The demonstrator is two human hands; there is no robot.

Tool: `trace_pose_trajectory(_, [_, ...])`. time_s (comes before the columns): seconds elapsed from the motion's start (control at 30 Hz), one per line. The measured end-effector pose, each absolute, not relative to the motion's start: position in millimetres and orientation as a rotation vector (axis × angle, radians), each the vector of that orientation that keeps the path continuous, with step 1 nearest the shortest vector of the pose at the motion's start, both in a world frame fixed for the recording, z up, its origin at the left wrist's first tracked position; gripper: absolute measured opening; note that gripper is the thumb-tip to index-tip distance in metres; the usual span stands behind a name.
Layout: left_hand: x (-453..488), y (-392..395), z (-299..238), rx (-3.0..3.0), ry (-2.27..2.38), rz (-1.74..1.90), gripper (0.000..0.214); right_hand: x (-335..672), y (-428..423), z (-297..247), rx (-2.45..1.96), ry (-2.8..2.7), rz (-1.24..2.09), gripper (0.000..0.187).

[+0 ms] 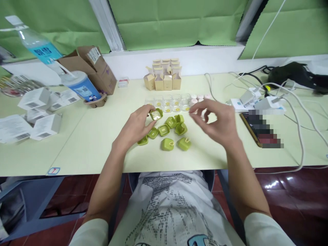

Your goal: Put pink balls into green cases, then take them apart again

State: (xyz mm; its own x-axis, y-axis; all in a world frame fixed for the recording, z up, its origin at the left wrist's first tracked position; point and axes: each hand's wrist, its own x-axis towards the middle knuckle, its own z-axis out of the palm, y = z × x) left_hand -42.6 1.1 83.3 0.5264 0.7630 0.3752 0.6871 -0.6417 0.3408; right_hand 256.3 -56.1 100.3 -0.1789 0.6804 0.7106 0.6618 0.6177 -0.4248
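My left hand pinches a small green square cap with a pale insert, holding it just above the table. Below and to the right of it lie several more green caps in a loose cluster. My right hand hovers to the right of the cluster, fingers curled loosely and apart, holding nothing visible. Behind the caps stands a row of small clear jars and a few pink lids. Further back are several small tan cartons.
A water bottle, a blue cup and a brown cardboard box stand at the left, with white boxes beside them. A phone, chargers and cables lie at the right. The table edge is near my body.
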Motion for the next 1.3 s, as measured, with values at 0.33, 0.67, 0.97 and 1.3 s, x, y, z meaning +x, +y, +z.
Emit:
trace_pose_trajectory(0.33, [-23.4,-26.4,90.9,2.509,0.588,1.072,0.05,211.0,-57.8,82.1,-0.927,-2.013,-0.158,0.017])
trace_pose_trajectory(0.67, [-21.0,-26.8,84.7,2.489,0.739,1.049,0.039,207.1,-59.4,76.5,-0.995,-1.821,0.175,0.024])
trace_pose_trajectory(0.97, [-18.0,-26.8,88.6,2.572,0.708,1.037,0.06,207.1,-56.6,78.6,-0.898,-1.79,0.304,0.023])
trace_pose_trajectory(1.3, [-35.5,-19.3,97.4,2.647,0.915,0.98,0.051,231.8,-70.3,102.1,-0.96,-1.778,0.361,0.029])
